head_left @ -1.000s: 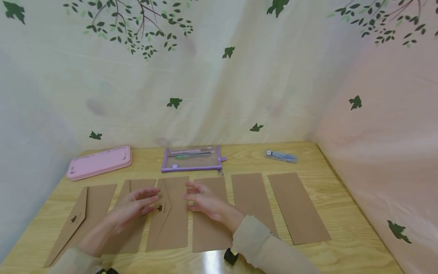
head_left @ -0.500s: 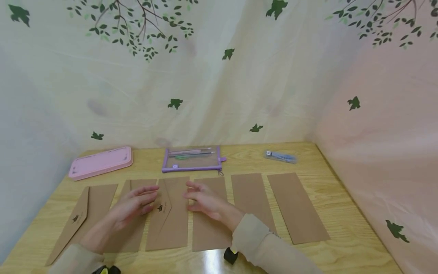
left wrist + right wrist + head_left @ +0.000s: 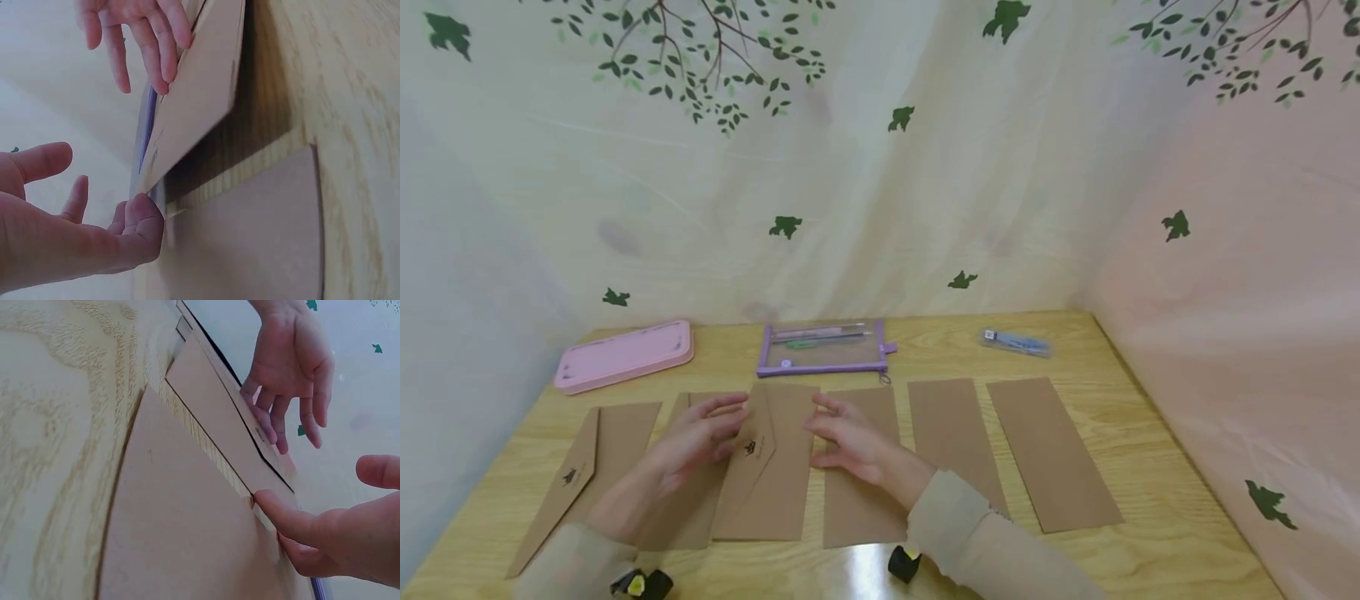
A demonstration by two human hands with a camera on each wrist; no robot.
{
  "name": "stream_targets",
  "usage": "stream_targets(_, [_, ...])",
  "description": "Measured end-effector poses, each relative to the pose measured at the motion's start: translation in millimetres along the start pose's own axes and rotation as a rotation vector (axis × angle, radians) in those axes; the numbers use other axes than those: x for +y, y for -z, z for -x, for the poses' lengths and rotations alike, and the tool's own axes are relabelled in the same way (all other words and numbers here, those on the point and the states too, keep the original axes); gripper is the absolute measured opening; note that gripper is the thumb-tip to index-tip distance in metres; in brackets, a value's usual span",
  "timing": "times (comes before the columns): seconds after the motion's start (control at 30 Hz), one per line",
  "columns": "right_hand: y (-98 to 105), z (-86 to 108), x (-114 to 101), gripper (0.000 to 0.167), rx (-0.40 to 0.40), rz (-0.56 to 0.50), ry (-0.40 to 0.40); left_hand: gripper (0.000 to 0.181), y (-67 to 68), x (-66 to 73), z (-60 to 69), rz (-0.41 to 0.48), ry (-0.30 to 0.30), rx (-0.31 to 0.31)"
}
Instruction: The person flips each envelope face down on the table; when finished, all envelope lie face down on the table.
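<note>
The third brown envelope from the left [image 3: 778, 475], with a flap and small crown print, stands between both hands. In the left wrist view this envelope [image 3: 200, 81] is tilted, one side raised above the table with a shadow beneath. My left hand [image 3: 681, 450] touches its left edge with bent fingertips, thumb apart. My right hand [image 3: 865, 446] has its fingers loosely extended at the right edge; in the right wrist view a fingertip of the right hand [image 3: 337, 537] meets that edge.
Flat on the table [image 3: 1165, 533] lie other brown envelopes, two at left, the nearest right one [image 3: 865, 508] and two farther right [image 3: 955, 433]. Behind are a pink case [image 3: 625, 358], a purple-edged clear pouch [image 3: 823, 357] and a small blue-filled packet [image 3: 1017, 342]. Cloth hangs behind.
The third envelope has risen slightly and tilted, its near end shifting left and its far end right. Both hands stay at its sides, the left having moved a little.
</note>
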State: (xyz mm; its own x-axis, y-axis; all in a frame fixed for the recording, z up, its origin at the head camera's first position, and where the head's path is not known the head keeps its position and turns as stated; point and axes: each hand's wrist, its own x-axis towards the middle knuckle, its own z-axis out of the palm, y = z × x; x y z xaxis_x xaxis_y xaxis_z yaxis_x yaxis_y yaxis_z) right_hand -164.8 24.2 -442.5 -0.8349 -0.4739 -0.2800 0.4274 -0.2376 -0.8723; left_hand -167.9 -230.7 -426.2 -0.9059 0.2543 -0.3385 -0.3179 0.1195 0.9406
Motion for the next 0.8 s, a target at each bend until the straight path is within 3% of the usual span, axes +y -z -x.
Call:
stream_targets(0.27, [0,-1.3,0,0.072,-0.004,-0.019,-0.007,0.052,7.0,10.9,6.8,0.100,-0.015,-0.029])
stream_targets(0.53, [-8,0.1,1,0.075,-0.031,-0.055,-0.019,0.070,4.7,13.4,13.6,0.144,-0.047,-0.170])
stream_targets(0.8, [-18,0.7,4,0.079,-0.065,-0.079,0.003,0.064,-1.1,11.8,14.5,0.183,-0.050,-0.246])
